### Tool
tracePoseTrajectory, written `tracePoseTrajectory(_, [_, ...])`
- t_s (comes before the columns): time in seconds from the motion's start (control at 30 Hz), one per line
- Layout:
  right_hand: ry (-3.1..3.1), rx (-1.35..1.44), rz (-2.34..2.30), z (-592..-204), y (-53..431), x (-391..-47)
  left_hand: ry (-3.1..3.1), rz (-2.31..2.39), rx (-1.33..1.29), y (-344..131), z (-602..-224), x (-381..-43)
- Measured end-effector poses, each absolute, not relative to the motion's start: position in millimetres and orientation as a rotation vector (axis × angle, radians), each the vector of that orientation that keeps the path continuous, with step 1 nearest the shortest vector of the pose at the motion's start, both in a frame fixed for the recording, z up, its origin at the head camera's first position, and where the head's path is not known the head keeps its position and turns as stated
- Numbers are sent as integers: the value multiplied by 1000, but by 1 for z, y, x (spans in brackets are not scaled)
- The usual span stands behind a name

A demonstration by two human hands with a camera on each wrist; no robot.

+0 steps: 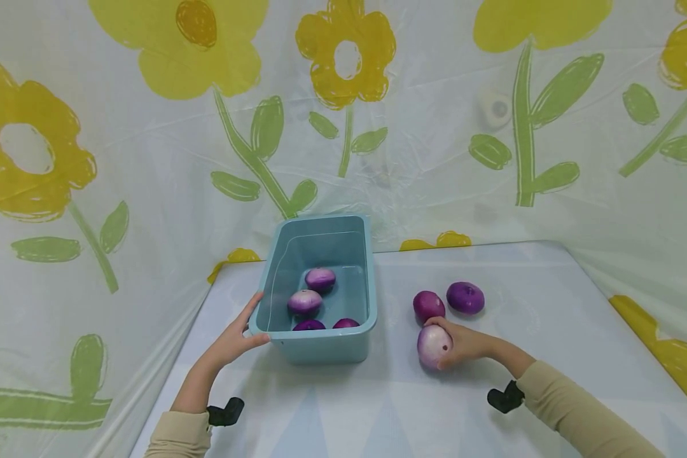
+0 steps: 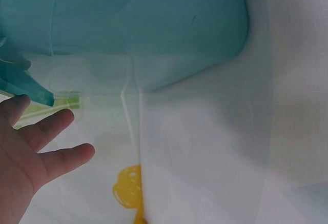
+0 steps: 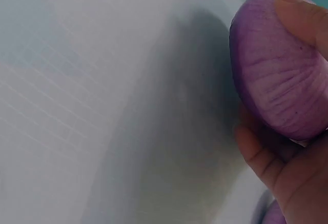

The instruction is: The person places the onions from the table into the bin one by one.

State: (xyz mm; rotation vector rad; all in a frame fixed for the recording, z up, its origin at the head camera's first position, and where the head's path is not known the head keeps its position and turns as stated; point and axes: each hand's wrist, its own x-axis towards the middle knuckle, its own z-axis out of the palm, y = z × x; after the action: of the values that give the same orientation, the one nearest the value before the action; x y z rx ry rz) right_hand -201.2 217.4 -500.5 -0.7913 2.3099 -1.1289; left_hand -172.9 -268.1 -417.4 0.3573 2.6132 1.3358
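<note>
My right hand [image 1: 464, 343] grips a pale purple-and-white onion [image 1: 433, 346] between thumb and fingers. In the right wrist view the same onion [image 3: 279, 65] is held above the white surface, with a shadow beside it. My left hand [image 1: 235, 340] touches the near left corner of a blue plastic bin [image 1: 326, 350], its thumb by the front rim. In the left wrist view several fingers of that hand [image 2: 25, 157] are straight and spread beside the bin's wall. Inside the bin lie several purple onions [image 1: 305, 302], the nearest partly hidden by the front wall.
Just behind my right hand, a reddish-purple onion [image 1: 429, 305] and a dark purple onion [image 1: 465, 298] lie on the white table [image 1: 521, 280]. A flower-printed curtain [image 1: 423, 159] hangs behind the table and along its sides.
</note>
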Motion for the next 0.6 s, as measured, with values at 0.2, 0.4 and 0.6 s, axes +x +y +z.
tracePoseTrajectory(0.2, [2314,-739,-1111,-492,219,-205,2610,1344,360,-269,-418,-172])
tracePoseTrajectory(0.4, [2351,-720,-1073,-478,220,-208,2609,1345,358,-269,-418,-172])
tracePoseTrajectory(0.6, [2394,-699,-1022,-463,222,-214,2587,1355,332,-268,-416,-172])
